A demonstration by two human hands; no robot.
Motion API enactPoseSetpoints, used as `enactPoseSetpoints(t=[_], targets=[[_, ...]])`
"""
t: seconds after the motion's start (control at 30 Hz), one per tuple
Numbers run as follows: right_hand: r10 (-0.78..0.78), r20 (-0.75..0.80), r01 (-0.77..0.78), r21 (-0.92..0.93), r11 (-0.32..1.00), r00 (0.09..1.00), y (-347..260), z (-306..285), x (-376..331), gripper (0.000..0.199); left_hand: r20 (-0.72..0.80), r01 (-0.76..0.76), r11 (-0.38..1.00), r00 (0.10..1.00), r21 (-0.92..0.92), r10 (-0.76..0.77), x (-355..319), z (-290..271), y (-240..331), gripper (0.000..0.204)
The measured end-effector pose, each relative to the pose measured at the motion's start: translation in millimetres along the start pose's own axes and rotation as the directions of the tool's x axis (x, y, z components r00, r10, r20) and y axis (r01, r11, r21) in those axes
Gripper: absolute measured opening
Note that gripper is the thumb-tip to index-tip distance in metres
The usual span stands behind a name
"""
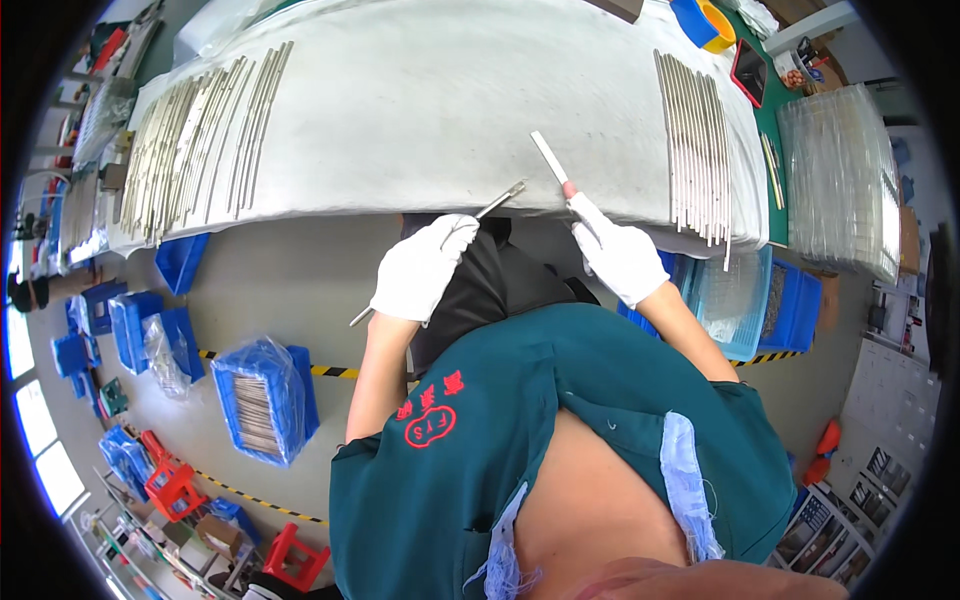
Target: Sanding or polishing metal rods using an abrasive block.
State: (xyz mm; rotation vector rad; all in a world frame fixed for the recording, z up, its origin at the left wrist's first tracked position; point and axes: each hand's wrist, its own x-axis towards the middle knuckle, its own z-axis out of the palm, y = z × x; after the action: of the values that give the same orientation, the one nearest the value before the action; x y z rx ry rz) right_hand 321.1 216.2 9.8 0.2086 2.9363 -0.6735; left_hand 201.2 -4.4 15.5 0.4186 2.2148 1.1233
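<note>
My left hand (425, 268), in a white glove, is closed around a thin metal rod (497, 203). The rod slants across my lap, its upper end reaching over the table's near edge and its lower end showing past my wrist. My right hand (618, 256) wears a white glove with one bare fingertip sticking out. It pinches a short, flat, whitish strip (547, 157) that points up and left over the white cloth (430, 110). The rod's end and the strip are a small gap apart.
Many slim metal rods lie side by side at the table's left (190, 145) and right (695, 150). A tape roll (716, 28) and a red-edged phone (748, 73) are at the far right. Stacked clear trays (840, 175) stand beyond. Blue bins (265, 400) sit on the floor.
</note>
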Motion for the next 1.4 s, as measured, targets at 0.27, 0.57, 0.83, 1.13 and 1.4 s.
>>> enactPoseSetpoints(t=[0.27,0.57,0.83,1.13,1.4], targets=[[-0.061,0.143,0.054,0.050,0.997,0.988,-10,-13,-8,0.048,0.026,-0.086,0.983,0.996,0.161,0.083,2,3,-9,0.026],[-0.163,0.023,0.165,-0.107,0.981,0.986,-17,-3,9,0.050,-0.144,-0.292,0.872,0.917,0.393,0.372,1,13,-17,0.023],[-0.181,-0.111,0.167,-0.125,0.978,0.977,-17,7,14,0.046,-0.173,-0.379,0.851,0.870,0.363,0.461,3,17,-26,0.023],[-0.183,-0.103,0.173,-0.097,0.980,0.978,-10,8,11,0.044,-0.058,-0.242,0.909,0.959,0.339,0.277,-2,13,-11,0.029],[-0.134,-0.142,0.146,0.084,0.986,0.981,-8,2,-9,0.047,-0.052,-0.132,0.985,0.991,-0.112,0.127,-1,18,-18,0.026]])
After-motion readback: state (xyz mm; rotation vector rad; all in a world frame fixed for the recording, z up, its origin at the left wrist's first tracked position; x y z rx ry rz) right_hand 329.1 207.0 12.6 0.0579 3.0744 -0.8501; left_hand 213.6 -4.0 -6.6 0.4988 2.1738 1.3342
